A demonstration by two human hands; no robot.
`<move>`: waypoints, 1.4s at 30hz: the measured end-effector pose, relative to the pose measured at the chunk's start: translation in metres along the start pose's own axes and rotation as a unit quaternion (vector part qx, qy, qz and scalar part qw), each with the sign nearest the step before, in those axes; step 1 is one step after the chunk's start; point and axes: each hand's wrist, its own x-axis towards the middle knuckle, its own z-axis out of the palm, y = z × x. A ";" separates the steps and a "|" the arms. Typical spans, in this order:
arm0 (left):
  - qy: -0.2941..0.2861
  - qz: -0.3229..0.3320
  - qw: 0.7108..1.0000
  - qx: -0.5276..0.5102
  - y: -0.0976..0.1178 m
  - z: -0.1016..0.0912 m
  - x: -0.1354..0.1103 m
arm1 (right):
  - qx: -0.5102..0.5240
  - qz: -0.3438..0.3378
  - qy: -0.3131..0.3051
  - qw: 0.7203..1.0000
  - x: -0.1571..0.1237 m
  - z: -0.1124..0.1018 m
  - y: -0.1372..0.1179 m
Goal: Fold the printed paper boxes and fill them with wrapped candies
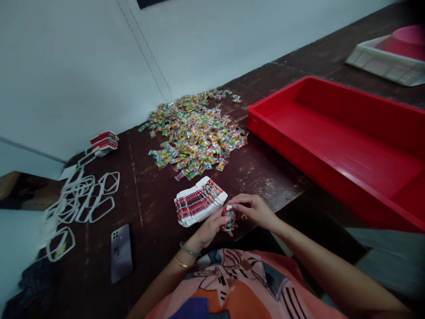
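Note:
My left hand (pixel 211 228) is closed round a small printed candy box (pixel 229 218), red with bright colours, close to my body at the table's front edge. The fingers of my right hand (pixel 254 209) pinch the top end of the same box, where a white flap shows. Just beyond my left hand lies a fanned stack of flat red-and-white boxes (pixel 199 201). Farther back spreads a large pile of small clear packets (pixel 199 133) filled with multicoloured candies. Whether the box holds anything is hidden.
A big red tray (pixel 332 150) stands at the right, overhanging the table edge. A white crate (pixel 388 62) with a pink basin is behind it. On the left are a phone (pixel 121 253), tangled white bands (pixel 83 197) and more red-and-white boxes (pixel 104 143). A wall borders the back.

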 end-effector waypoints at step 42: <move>0.089 0.013 0.991 0.099 0.003 -0.030 -0.031 | -0.440 0.083 0.105 0.888 0.095 0.040 0.037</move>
